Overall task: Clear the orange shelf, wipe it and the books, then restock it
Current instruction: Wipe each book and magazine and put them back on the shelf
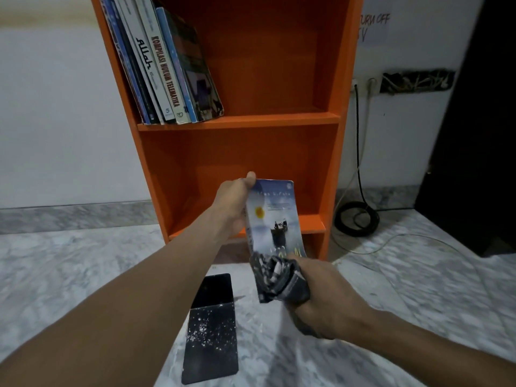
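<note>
My left hand grips a blue paperback by its spine edge, holding it upright in front of the orange shelf. Below it, my right hand clutches a bunched dark patterned cloth pressed against the book's lower edge. Several books lean to the left on the upper shelf board. The lower compartment behind the held book has nothing visible in it.
A dark speckled box with an open top stands on the marble floor below my arms. A coiled black cable lies right of the shelf beneath a wall socket. Dark furniture stands at far right.
</note>
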Demonstrator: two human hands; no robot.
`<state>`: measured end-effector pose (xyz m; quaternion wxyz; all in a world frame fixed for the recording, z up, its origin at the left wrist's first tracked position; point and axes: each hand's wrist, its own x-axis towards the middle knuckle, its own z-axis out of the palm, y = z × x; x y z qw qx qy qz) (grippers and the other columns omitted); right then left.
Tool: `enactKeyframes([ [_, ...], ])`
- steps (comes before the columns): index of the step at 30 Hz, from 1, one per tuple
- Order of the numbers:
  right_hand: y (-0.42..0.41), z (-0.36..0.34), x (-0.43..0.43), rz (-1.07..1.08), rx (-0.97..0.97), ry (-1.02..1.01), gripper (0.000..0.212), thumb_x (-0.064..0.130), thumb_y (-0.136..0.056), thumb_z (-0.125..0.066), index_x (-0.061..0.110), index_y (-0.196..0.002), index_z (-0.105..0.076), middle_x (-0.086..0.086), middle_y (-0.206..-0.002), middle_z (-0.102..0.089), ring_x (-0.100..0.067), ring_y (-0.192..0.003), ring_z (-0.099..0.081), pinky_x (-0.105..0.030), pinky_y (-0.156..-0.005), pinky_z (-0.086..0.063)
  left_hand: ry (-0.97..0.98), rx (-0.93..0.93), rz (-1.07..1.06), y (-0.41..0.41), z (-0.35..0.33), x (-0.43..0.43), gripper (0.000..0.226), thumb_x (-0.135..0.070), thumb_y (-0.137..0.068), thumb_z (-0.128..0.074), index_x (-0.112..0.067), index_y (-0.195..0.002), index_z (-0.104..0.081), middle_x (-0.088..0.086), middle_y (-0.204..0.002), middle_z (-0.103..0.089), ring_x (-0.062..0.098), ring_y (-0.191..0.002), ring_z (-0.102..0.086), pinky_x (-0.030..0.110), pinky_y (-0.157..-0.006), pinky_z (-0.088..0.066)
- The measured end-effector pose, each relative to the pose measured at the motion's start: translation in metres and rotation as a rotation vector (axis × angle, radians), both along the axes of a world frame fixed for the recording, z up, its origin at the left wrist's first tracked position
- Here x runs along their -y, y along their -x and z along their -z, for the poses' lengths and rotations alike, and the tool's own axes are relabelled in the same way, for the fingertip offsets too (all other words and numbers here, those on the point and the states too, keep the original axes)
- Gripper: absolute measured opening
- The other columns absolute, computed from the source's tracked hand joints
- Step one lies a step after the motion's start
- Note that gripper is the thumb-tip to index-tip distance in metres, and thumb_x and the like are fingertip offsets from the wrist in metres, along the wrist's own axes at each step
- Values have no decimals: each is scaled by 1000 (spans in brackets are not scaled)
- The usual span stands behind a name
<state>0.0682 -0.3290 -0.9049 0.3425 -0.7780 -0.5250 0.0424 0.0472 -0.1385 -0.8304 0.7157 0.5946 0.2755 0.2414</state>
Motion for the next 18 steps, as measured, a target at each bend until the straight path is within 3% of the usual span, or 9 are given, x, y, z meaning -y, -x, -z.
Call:
enactKeyframes([
  [2,-2,-19,2,61,-10,-140,24,27,-68,-66,40,-88,-59,14,-86,-69,-2,-80,-63,-28,-70,-54,34,-22,22,6,2,-3,42,-36,-101,-51,2,-114,-57,23,-104,-68,41,-93,-66,51,-85,-55],
  [5,-28,-65,-11,299,93,-384,24,16,-75,-72,27,-94,-62,2,-87,-63,-16,-77,-58,-32,-68,-50,94,-92,40,13,4,-6,36,-48,-96,-54,-12,-95,-55,6,-79,-56,24,-69,-53,35,-61,-45],
  [8,-52,-99,-41,348,320,-372,35,8,-78,-70,15,-111,-60,-1,-97,-54,-15,-84,-49,-26,-68,-41,135,-75,73,11,9,-7,37,-51,-95,-53,-17,-82,-57,1,-71,-53,18,-70,-47,32,-68,-40],
  [10,-51,-83,-58,254,346,-279,55,2,-73,-71,14,-125,-58,-5,-115,-58,-21,-102,-53,-28,-84,-45,160,-32,115,8,8,-4,38,-49,-98,-49,-15,-84,-62,1,-71,-61,18,-73,-54,31,-70,-45],
  [12,-30,-36,-57,94,409,-180,65,-2,-71,-68,16,-133,-55,-6,-133,-54,-25,-121,-48,-38,-101,-43,172,3,115,9,6,-4,45,-51,-96,-49,-8,-103,-64,9,-86,-70,27,-82,-65,40,-75,-54],
  [14,-13,18,-33,-142,502,-105,59,2,-69,-59,19,-126,-58,-3,-129,-57,-24,-118,-51,-39,-93,-47,171,4,92,13,6,-9,58,-53,-95,-49,-2,-122,-59,16,-102,-73,35,-94,-70,47,-81,-57],
  [16,-1,51,0,-390,562,78,50,12,-63,-60,25,-111,-64,6,-110,-64,-17,-100,-60,-31,-74,-54,112,-12,62,19,7,-17,59,-50,-98,-47,0,-129,-57,18,-107,-73,38,-98,-70,48,-82,-57],
  [18,-2,49,19,-423,526,93,52,16,-52,-69,29,-102,-66,12,-95,-66,-12,-86,-63,-22,-66,-51,83,-11,51,24,9,-23,57,-47,-99,-47,1,-129,-57,18,-104,-74,36,-93,-72,46,-76,-58],
])
